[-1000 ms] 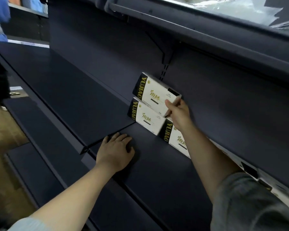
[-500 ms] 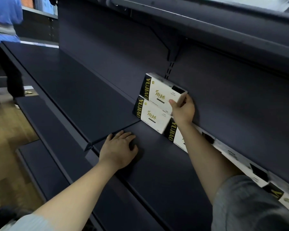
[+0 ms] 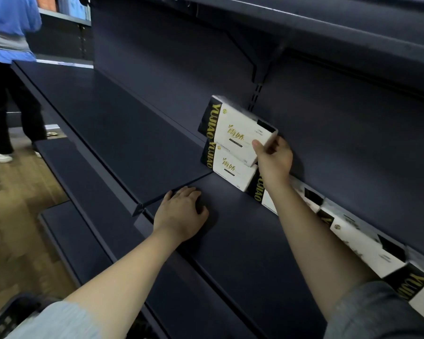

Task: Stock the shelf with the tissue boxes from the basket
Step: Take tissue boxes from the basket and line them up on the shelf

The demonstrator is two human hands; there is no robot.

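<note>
Tissue boxes: one row laid along the shelf (image 3: pixel 242 241) back at 4 o'clock; second tier begun, top box (image 3: pixel 233 129) at 1 o'clock, pinched by right hand (image 3: pixel 274 160). Left hand (image 3: pixel 181 216) flat on shelf, holding nothing. Basket (image 3: pixel 8 316) at 7 o'clock (contents hidden); most shelf unfilled.

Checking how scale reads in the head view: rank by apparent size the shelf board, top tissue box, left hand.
1. shelf board
2. top tissue box
3. left hand, though it looks close to the box, being nearer the camera.
</note>
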